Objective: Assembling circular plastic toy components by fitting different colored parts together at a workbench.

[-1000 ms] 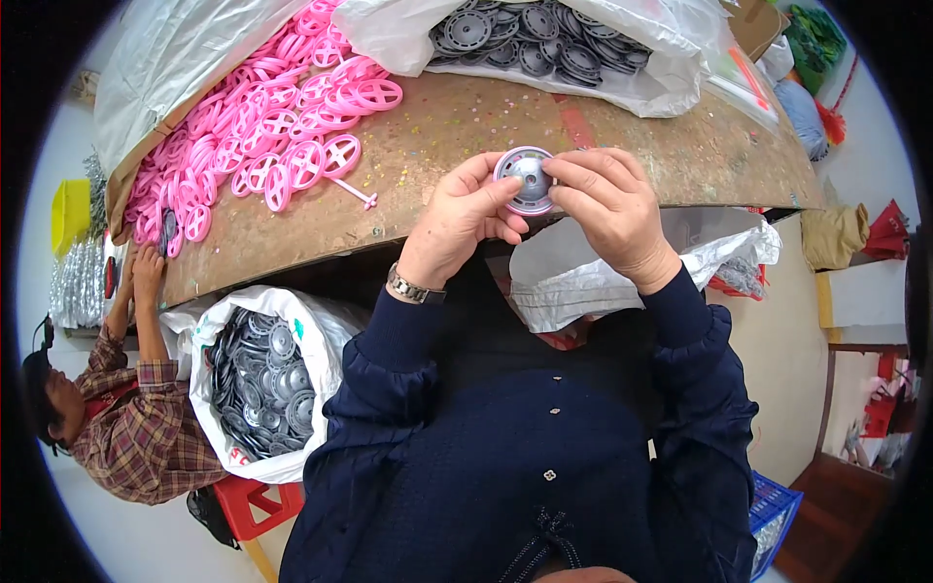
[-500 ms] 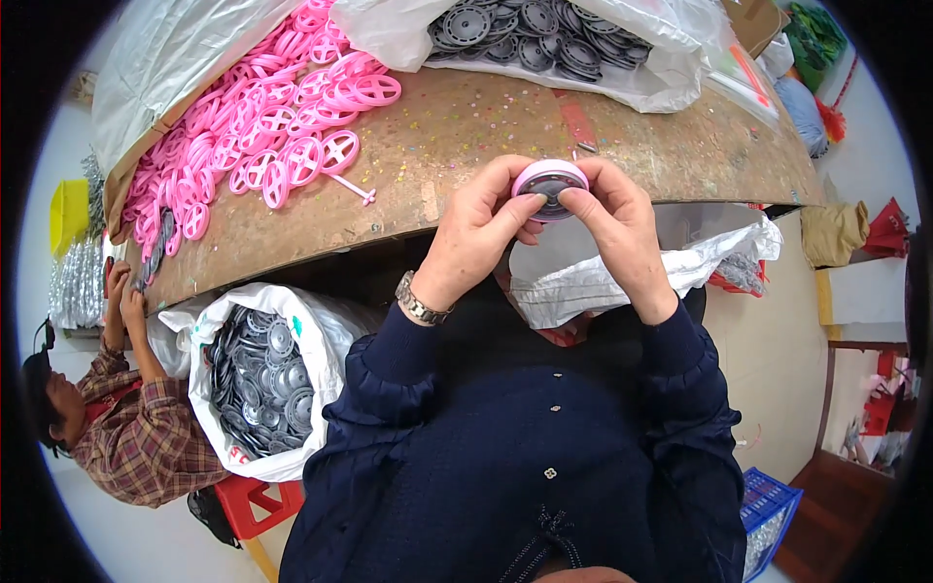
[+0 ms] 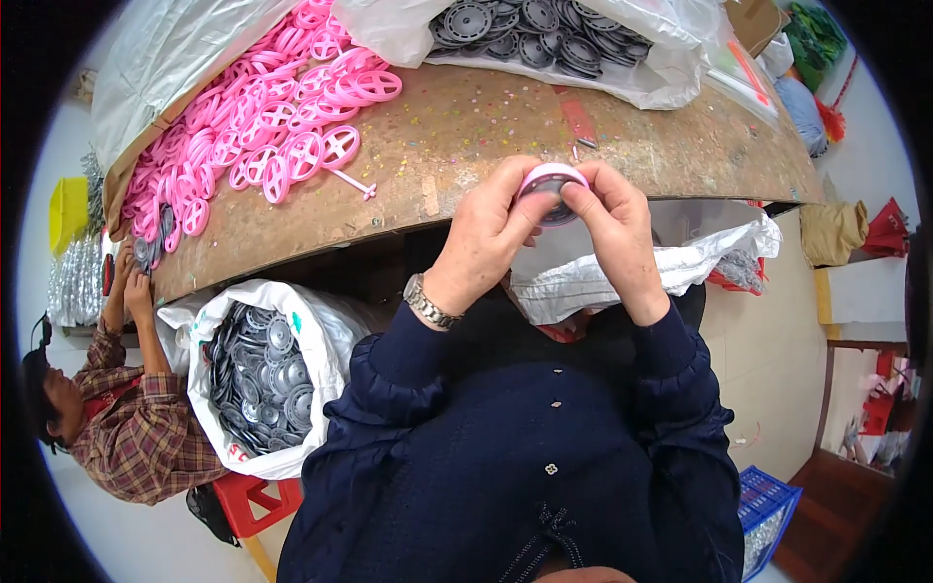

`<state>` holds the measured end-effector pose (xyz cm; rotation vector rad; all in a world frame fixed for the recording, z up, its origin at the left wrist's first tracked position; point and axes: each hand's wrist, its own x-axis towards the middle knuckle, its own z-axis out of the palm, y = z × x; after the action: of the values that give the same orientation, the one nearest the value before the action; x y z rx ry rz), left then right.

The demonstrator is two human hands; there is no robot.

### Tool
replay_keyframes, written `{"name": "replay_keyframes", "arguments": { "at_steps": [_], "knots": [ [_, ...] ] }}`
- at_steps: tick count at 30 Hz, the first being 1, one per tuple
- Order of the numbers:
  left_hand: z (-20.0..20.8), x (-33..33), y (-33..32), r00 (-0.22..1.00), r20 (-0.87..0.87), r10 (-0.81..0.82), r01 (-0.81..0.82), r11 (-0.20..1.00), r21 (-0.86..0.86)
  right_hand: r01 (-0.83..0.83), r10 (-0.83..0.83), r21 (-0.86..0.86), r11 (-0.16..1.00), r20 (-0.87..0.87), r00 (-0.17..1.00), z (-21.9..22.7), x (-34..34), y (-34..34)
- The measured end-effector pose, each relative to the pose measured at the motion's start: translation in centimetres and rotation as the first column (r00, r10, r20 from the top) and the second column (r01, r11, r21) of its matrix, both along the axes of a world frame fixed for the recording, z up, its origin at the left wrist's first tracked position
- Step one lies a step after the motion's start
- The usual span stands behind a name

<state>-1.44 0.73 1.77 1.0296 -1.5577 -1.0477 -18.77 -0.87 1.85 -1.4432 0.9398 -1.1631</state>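
Note:
Between both hands, just over the table's near edge, is a toy wheel (image 3: 554, 173) with a pink rim and a dark grey disc set in it. My left hand (image 3: 484, 225) closes on its left side, the thumb lying over the grey face. From the other side my right hand (image 3: 620, 228) grips it too, thumb tip pressed on the disc. The fingers behind the wheel are mostly hidden. Beyond my hands a small dark pin (image 3: 587, 143) lies on the table. An open white bag (image 3: 603, 282) hangs below my hands.
Pink wheel rims (image 3: 262, 126) are heaped on the brown table (image 3: 457, 126), left. Grey discs (image 3: 544, 34) lie on white plastic at the back. A white sack (image 3: 335, 364) of grey discs stands at my left. A co-worker (image 3: 146, 428) handles parts at the table's left end.
My left thumb has slid further over the grey disc, and the wheel has tilted slightly. The co-worker's hands have shifted a little at the table's left end.

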Motion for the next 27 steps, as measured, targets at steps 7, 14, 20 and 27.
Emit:
{"name": "replay_keyframes", "arguments": {
  "at_steps": [7,14,20,27],
  "knots": [
    [0.2,0.2,0.2,0.994,-0.097,-0.050,0.062,0.990,0.125,-0.026,0.026,0.016,1.000,0.030,0.999,0.9,0.9,-0.1],
    [0.0,-0.5,0.7,0.999,0.000,0.037,-0.037,0.999,-0.030,-0.013,0.014,-0.015,1.000,0.057,0.998,0.7,0.7,0.1],
    [-0.6,-0.5,0.5,0.963,0.221,0.156,-0.078,0.943,-0.325,-0.086,0.086,0.047,0.995,0.009,0.996,0.5,-1.0,-0.1],
    [1.2,7.5,-1.9,0.524,0.476,0.707,-0.264,0.666,-0.698,-0.133,-0.296,-0.488,0.862,-0.700,0.650,0.7,-7.2,-0.2]
  ]
}}
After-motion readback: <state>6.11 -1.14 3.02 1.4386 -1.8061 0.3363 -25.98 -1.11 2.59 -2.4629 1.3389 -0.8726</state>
